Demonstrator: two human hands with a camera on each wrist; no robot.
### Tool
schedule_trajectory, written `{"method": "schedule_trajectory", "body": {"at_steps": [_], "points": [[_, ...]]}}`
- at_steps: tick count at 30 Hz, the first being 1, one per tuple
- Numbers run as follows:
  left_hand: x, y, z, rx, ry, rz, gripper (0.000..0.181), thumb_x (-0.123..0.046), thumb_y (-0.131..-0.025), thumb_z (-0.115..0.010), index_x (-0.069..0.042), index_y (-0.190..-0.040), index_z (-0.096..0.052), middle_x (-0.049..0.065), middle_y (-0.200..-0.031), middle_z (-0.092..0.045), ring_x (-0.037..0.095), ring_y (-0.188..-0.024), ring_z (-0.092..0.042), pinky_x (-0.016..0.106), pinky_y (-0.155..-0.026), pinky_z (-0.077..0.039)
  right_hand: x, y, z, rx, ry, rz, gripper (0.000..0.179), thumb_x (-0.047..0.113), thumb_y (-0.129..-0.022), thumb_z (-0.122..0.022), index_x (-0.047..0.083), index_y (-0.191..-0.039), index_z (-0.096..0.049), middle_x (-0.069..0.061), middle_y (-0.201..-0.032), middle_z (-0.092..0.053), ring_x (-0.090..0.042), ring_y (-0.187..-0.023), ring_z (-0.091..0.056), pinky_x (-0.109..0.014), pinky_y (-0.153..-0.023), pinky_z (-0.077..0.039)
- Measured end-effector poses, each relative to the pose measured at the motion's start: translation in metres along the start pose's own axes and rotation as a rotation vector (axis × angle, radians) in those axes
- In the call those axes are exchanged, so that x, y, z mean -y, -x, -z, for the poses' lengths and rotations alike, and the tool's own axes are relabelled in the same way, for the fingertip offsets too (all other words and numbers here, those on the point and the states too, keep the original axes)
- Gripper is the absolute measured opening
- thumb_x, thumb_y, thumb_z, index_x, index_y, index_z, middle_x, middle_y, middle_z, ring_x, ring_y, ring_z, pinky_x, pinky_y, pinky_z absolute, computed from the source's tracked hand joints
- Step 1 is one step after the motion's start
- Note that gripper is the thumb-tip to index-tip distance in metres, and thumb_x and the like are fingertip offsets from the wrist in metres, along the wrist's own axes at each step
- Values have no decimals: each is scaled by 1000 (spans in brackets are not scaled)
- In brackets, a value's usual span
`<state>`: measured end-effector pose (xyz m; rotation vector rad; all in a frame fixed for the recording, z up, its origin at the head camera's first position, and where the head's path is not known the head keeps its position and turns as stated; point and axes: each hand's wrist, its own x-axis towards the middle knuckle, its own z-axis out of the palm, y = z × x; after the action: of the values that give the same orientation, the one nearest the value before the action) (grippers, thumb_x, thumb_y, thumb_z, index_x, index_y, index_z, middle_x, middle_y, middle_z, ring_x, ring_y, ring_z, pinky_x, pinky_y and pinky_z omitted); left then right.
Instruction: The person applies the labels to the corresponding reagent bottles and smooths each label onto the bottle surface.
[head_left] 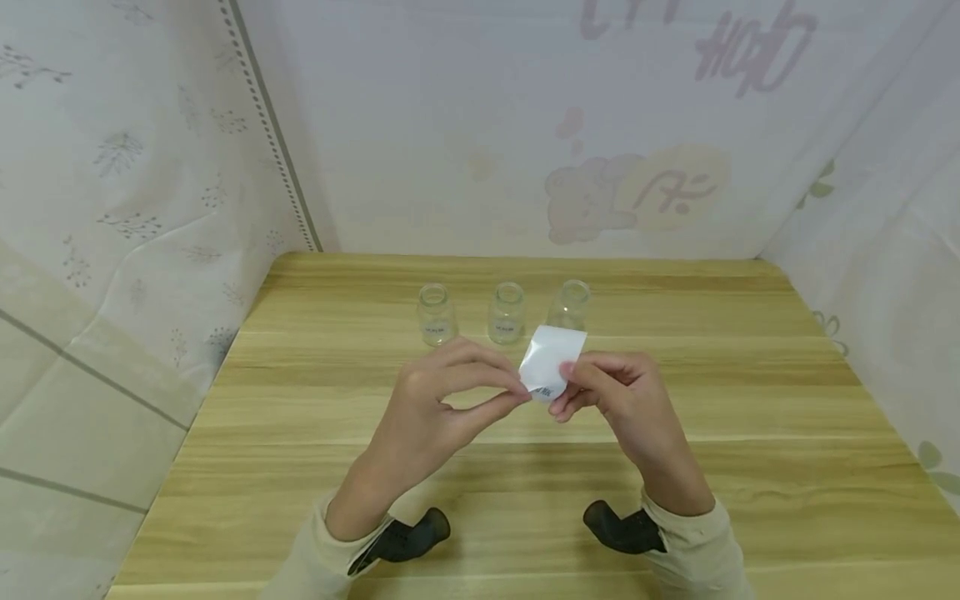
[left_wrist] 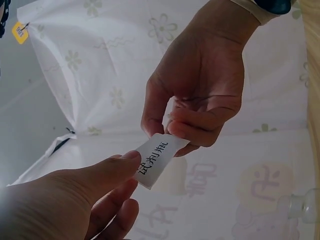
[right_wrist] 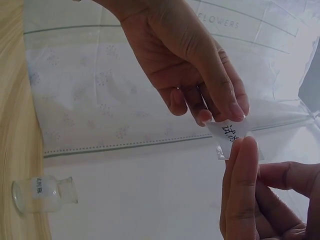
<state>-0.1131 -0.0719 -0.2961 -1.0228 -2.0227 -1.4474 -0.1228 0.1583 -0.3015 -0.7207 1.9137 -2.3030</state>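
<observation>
Both hands hold a small white label (head_left: 553, 354) up in front of the bottles. Its glossy face shows in the head view; handwritten black characters show on the label (left_wrist: 156, 157) in the left wrist view. The left hand (head_left: 438, 404) pinches its lower left corner between thumb and fingertips. On the opposite side, the right hand (head_left: 633, 404) pinches it, thumb on the glossy face. Near the lower edge a corner curls and some writing shows. Just beyond stand three clear glass bottles: a left bottle (head_left: 435, 312) and a middle bottle (head_left: 507, 310), both labelled, and a right bottle (head_left: 572, 304), partly hidden behind the held label.
The wood-grain table (head_left: 750, 400) lies under the hands. Behind it hangs a printed cloth (head_left: 450, 125), with more patterned cloth at both sides. A dark curved piece (head_left: 412, 537) sticks out at the left cuff, another dark piece (head_left: 622, 529) at the right cuff.
</observation>
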Motion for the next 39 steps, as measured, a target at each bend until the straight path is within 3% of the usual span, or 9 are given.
{"method": "schedule_trajectory", "body": {"at_steps": [6, 15, 24, 29, 34, 36, 39], "points": [[2, 0, 0, 7, -4, -16, 21, 7, -79, -85, -9, -92, -80, -1, -94, -77, 15, -95, -70, 28, -86, -56, -1, -1, 1, -8, -2, 2, 34, -10, -100, -54, 10, -94, -81, -7, -76, -72, -16, -63, -70, -33, -62, -61], [3, 1, 1, 9, 3, 15, 20, 8, -80, -84, -6, -93, -81, 2, -95, -77, 16, -95, -71, 28, -85, -57, -1, -2, 1, -12, 5, 2, 33, -10, -100, -54, 9, -94, -80, -8, -76, -72, -16, -63, -70, -34, -63, -61], [4, 1, 0, 28, -46, -33, 22, 6, -79, -86, -10, -92, -81, -4, -90, -78, 12, -88, -69, 24, -80, -54, -8, -4, 4, -44, 51, -50, 26, -7, -99, -58, 4, -89, -78, -8, -73, -72, -17, -62, -71, -36, -63, -62], [2, 1, 0, 51, -40, -20, 21, 5, -79, -86, -10, -92, -81, -5, -91, -78, 10, -87, -68, 23, -77, -53, -11, -7, 7, -66, 75, -106, 19, -5, -99, -60, -6, -87, -75, -8, -72, -71, -18, -61, -70, -38, -63, -62], [2, 1, 3, 76, -14, 12, 19, 3, -81, -85, -11, -93, -81, -5, -93, -78, 10, -86, -68, 23, -76, -54, -15, -10, 14, -79, 122, -171, 20, -3, -99, -61, -21, -95, -68, -10, -74, -70, -20, -62, -69, -37, -64, -62], [2, 2, 5, 76, -4, 29, 19, 4, -82, -85, -11, -94, -81, -6, -93, -78, 10, -86, -67, 24, -77, -54, -18, -11, 18, -43, 164, -221, 21, -1, -99, -62, -22, -97, -66, -11, -74, -70, -20, -63, -69, -37, -65, -62], [2, 3, 9, 58, 3, 65, 21, 4, -82, -84, -12, -95, -81, -6, -93, -78, 9, -85, -66, 24, -77, -54, -24, -14, 24, 89, 234, -317, 20, 0, -100, -63, -20, -100, -68, -12, -78, -71, -18, -67, -71, -36, -69, -62]]}}
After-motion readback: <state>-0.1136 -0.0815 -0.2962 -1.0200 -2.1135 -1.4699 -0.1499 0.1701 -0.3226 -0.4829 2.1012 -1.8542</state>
